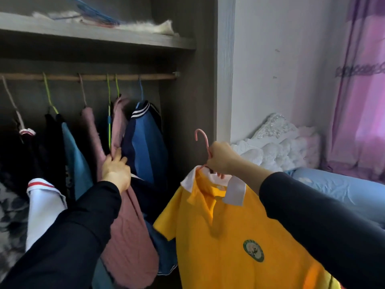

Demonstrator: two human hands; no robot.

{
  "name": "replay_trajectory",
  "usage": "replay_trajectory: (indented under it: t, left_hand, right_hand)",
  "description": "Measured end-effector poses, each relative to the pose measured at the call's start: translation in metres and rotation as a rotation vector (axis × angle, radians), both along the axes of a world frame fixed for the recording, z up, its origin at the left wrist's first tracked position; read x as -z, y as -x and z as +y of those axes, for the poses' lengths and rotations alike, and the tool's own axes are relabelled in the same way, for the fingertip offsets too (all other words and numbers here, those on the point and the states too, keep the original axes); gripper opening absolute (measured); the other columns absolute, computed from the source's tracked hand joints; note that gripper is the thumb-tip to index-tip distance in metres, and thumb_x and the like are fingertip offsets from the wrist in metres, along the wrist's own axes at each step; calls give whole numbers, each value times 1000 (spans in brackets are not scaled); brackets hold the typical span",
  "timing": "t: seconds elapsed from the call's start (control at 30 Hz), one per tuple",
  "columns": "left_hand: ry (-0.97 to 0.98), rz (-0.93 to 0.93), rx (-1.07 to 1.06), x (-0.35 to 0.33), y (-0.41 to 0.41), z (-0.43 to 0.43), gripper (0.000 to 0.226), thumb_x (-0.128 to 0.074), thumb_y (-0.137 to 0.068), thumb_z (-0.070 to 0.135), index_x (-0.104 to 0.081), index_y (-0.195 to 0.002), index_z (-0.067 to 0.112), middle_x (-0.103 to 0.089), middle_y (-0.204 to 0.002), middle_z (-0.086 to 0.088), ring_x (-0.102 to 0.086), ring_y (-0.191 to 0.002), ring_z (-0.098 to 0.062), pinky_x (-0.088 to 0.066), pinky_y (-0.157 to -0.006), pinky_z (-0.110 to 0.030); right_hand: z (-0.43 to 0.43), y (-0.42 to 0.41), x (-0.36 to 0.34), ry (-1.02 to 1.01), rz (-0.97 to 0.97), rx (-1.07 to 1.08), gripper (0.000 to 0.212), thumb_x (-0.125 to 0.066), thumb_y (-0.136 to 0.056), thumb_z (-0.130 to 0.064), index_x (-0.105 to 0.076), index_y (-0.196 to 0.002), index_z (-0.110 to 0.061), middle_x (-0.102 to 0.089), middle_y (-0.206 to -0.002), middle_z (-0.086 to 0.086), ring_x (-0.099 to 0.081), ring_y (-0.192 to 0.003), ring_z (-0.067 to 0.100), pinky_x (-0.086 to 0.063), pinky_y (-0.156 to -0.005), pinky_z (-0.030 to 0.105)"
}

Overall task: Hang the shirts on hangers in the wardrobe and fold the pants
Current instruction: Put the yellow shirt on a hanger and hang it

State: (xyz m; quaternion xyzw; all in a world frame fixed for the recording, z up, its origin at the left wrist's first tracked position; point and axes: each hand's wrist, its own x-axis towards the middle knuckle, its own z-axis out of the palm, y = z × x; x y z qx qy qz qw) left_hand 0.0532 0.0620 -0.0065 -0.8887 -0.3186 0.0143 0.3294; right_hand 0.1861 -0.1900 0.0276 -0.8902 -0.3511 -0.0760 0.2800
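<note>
Two hands: right hand [221, 158] grips pink hanger [203, 142], hook up, yellow shirt [229, 236] hanging below fingers; left hand [116, 170] pinches pink garment [125, 215] w/ curled fingers.

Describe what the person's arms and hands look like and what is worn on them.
Both arms are covered by long, plain, dark navy fabric sleeves. The left sleeve and the right sleeve reach to the wrists, with no logo or stripe visible. The left hand and the right hand are bare, with no gloves, rings or watch to be seen.
</note>
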Motion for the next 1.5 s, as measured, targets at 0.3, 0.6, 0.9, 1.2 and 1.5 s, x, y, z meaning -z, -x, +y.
replay_trajectory:
  t: [0.3,0.6,0.9,1.2,1.5]
  left_hand:
    - [14,-338,380,-11,-2,4,51,-38,-94,40,-40,-144,29,-18,-158,4,-22,-137,-23,-31,-98,-41]
    - [-59,-406,420,-49,-32,27,49,-26,-100,42,-31,-148,31,-11,-161,2,2,-148,-19,2,-114,-48]
    - [210,-508,451,-100,-84,54,66,-32,-99,47,-14,-154,15,-1,-162,-7,1,-149,-20,-2,-121,-37]
    - [323,-506,541,-104,-125,82,73,-35,-96,56,-13,-154,18,-7,-162,0,-4,-148,-16,-8,-118,-39]
    - [312,-525,588,-99,-133,84,68,-33,-97,56,-17,-153,22,-7,-161,2,-7,-148,-15,-12,-118,-39]
  right_hand:
    - [56,3,-20,-305,58,-4,5,-57,-92,-8,-61,-94,-7,-62,-85,9,-68,-73,21,-60,-70,33]
    - [130,-41,-67,-538,44,5,8,-56,-94,-14,-63,-98,-11,-61,-85,4,-64,-76,18,-58,-71,31]
    - [200,-103,-122,-541,-6,13,12,-55,-94,-13,-64,-103,-10,-63,-93,6,-65,-86,21,-58,-78,38]
    - [262,-152,-155,-542,5,25,15,-54,-95,-15,-62,-107,-10,-64,-100,9,-65,-87,22,-58,-76,37]
    - [293,-170,-129,-411,24,0,21,-54,-95,-19,-61,-113,-9,-64,-110,11,-63,-99,24,-55,-86,40]
